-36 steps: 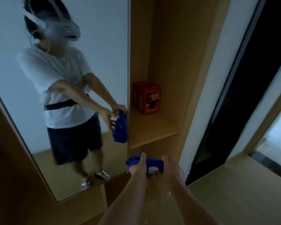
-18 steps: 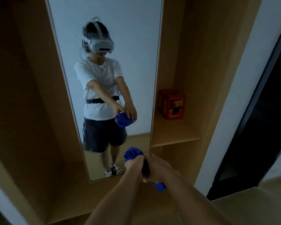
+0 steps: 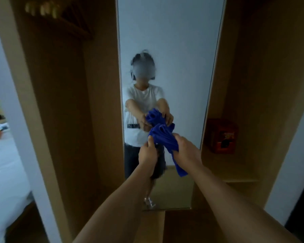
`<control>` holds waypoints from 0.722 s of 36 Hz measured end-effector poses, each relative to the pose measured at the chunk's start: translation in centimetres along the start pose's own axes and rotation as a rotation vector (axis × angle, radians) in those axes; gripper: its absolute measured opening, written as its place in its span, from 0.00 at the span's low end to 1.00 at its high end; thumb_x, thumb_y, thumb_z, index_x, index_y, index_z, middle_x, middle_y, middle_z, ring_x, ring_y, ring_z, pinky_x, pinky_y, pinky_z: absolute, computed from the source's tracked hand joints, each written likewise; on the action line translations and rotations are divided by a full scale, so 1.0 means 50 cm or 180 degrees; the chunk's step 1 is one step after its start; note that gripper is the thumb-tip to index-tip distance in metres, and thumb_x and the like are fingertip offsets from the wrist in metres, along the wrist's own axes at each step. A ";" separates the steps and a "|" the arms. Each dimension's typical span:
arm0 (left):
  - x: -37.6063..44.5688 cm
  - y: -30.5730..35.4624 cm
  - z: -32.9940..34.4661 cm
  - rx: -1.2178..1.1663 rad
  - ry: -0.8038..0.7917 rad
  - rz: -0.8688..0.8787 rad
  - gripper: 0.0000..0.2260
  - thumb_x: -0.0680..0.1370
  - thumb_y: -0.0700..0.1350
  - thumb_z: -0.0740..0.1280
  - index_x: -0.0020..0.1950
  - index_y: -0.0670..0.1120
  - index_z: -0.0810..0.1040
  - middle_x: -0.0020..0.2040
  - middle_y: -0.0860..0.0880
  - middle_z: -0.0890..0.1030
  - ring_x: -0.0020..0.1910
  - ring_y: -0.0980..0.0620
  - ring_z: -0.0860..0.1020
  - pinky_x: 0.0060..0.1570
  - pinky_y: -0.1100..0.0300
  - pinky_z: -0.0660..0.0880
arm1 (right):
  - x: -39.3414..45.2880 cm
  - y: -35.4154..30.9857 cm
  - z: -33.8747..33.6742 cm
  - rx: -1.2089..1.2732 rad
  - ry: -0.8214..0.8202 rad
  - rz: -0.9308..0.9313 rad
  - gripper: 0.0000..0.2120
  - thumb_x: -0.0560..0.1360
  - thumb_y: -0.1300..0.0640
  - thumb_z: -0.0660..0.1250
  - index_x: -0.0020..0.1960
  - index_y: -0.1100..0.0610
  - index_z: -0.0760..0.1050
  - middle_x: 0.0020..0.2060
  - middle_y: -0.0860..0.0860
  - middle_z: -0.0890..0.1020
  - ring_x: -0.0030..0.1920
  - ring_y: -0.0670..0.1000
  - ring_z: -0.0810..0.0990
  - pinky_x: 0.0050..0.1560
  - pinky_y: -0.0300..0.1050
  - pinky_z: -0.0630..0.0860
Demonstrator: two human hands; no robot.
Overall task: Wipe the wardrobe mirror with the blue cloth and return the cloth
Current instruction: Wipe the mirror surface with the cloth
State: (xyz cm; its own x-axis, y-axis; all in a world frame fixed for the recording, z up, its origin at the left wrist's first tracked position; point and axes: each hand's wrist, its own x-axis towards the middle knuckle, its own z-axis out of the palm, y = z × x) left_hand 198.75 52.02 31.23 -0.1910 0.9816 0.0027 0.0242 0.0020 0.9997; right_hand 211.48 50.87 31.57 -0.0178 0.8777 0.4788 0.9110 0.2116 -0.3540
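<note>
Standing before the wardrobe mirror point(image 3: 170, 41), I grip the bunched blue cloth point(image 3: 163, 137) in my left hand point(image 3: 147, 152) and right hand point(image 3: 186, 148), arms outstretched, one end hanging below my right hand, with a red box point(image 3: 222, 135) on the shelf point(image 3: 235, 172) to the right.

Dim rm, light-wood wardrobe point(image 3: 63, 102). Hangers point(image 3: 42, 8) at top L on a rail. Open shelf point(image 3: 235, 174) on R w/ red box point(image 3: 222, 135). White bed point(image 3: 5, 169) far L. Pale walls, wood floor point(image 3: 153, 227).
</note>
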 end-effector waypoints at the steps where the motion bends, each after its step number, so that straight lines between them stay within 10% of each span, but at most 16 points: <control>1: 0.011 0.018 -0.012 -0.0057 0.0061 0.0108 0.23 0.81 0.59 0.51 0.58 0.45 0.76 0.49 0.44 0.81 0.50 0.44 0.79 0.55 0.48 0.76 | 0.019 -0.013 -0.009 -0.0072 0.0094 -0.0090 0.27 0.76 0.58 0.62 0.73 0.49 0.60 0.56 0.51 0.77 0.49 0.53 0.79 0.45 0.47 0.76; 11: 0.165 0.190 -0.149 -0.0228 0.0884 0.1357 0.13 0.80 0.56 0.53 0.42 0.56 0.73 0.42 0.53 0.78 0.43 0.54 0.77 0.37 0.62 0.70 | 0.217 -0.139 -0.161 -0.0327 0.1271 -0.0723 0.37 0.77 0.57 0.62 0.78 0.45 0.45 0.68 0.50 0.67 0.38 0.52 0.78 0.33 0.43 0.73; 19: 0.281 0.256 -0.197 -0.0378 0.0642 0.1131 0.21 0.81 0.56 0.52 0.73 0.50 0.64 0.70 0.47 0.69 0.68 0.46 0.68 0.67 0.47 0.65 | 0.350 -0.239 -0.281 -0.0509 0.2242 -0.0616 0.34 0.77 0.61 0.62 0.77 0.47 0.51 0.69 0.52 0.66 0.42 0.54 0.79 0.36 0.42 0.70; 26: 0.306 0.300 -0.187 -0.0679 0.0116 0.0917 0.22 0.81 0.56 0.52 0.62 0.44 0.76 0.54 0.41 0.80 0.54 0.42 0.78 0.53 0.51 0.74 | 0.435 -0.306 -0.361 -0.0863 0.2848 -0.0500 0.33 0.76 0.63 0.64 0.77 0.50 0.55 0.67 0.55 0.69 0.60 0.56 0.72 0.48 0.48 0.74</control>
State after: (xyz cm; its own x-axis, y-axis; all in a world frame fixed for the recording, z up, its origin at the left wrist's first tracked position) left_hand 187.01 65.27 46.50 -0.2411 0.9286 0.2821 -0.1223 -0.3174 0.9404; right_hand 204.57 58.97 61.90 0.0717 0.1687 0.9831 0.9917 0.0935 -0.0884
